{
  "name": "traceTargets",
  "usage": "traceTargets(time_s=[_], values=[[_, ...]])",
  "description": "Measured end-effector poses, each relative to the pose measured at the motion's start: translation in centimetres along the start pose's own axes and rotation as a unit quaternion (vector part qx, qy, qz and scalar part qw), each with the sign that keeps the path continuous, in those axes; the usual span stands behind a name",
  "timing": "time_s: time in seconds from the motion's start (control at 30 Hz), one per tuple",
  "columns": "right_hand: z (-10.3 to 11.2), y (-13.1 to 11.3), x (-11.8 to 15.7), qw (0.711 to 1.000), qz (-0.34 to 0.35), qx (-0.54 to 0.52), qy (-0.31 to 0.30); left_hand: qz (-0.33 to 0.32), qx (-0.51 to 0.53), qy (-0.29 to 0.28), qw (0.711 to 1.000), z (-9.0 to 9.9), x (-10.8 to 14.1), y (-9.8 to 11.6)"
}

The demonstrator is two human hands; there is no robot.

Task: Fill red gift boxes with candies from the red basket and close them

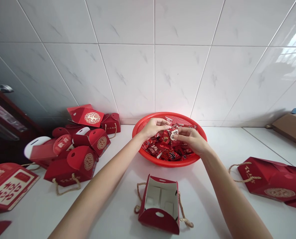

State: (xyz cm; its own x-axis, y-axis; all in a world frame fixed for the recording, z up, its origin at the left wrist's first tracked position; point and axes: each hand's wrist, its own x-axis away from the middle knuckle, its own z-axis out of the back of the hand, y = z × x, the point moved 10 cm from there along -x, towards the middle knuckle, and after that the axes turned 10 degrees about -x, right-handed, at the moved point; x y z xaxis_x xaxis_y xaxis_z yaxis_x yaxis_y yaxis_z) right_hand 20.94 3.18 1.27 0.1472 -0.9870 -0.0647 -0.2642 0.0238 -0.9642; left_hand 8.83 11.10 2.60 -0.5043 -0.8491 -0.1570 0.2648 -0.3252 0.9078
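A red oval plastic basket (169, 163) stands against the wall, holding many small wrapped candies (162, 147). Both of my hands are over it. My right hand (191, 137) pinches a red candy packet (174, 134) with a white label between thumb and fingers. My left hand (155, 127) has its fingertips closed on a wrapped candy (168, 121) just left of that packet; the fingers partly hide it. In front of the basket, between my forearms, sits an open red gift box (159, 220) with a pale inside and twisted rope handles. No candies show inside it.
Several red gift boxes (73, 162) with rope handles crowd the left side of the white counter (118, 205). More red boxes (269, 179) lie at the right. A brown cardboard box (292, 127) is at the far right by the tiled wall (180, 79).
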Motion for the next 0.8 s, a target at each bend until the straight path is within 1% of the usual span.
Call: traceTargets(time_s=[0.1,0.17,0.3,0.37,0.47,0.57,0.63,0.7,0.8], values=[[0.2,-0.5,-0.1,0.999,0.039,0.002,-0.001,-0.007,-0.012,0.011,1.000,0.2,-0.2,-0.1],[0.4,-0.7,-0.1,0.999,0.052,-0.007,0.004,-0.003,-0.014,0.010,1.000,0.1,-0.3,-0.3],[0.2,-0.3,-0.2,0.999,0.036,-0.004,-0.012,-0.001,-0.007,-0.015,1.000,-0.5,-0.3,-0.4],[0.3,-0.1,-0.3,0.999,0.033,-0.009,-0.010,0.000,-0.002,-0.023,1.000,-0.7,-0.3,-0.4],[1.1,0.0,-0.5,0.998,0.037,-0.035,0.021,0.005,0.009,-0.027,1.000,-0.7,-0.3,-0.6],[2.1,-0.1,-0.7,0.994,0.060,-0.060,0.064,0.018,0.031,-0.022,0.999,-0.6,-0.3,-0.9],[2.9,-0.5,-0.7,0.989,0.084,-0.076,0.097,0.043,0.048,-0.034,0.997,-0.8,-0.1,-1.3],[3.5,-0.8,-0.6,0.982,0.106,-0.091,0.127,0.077,0.069,-0.057,0.993,-1.4,0.2,-1.6],[4.1,-1.3,-0.4,0.973,0.125,-0.119,0.154,0.120,0.122,-0.075,0.982,-2.0,0.8,-1.6]])
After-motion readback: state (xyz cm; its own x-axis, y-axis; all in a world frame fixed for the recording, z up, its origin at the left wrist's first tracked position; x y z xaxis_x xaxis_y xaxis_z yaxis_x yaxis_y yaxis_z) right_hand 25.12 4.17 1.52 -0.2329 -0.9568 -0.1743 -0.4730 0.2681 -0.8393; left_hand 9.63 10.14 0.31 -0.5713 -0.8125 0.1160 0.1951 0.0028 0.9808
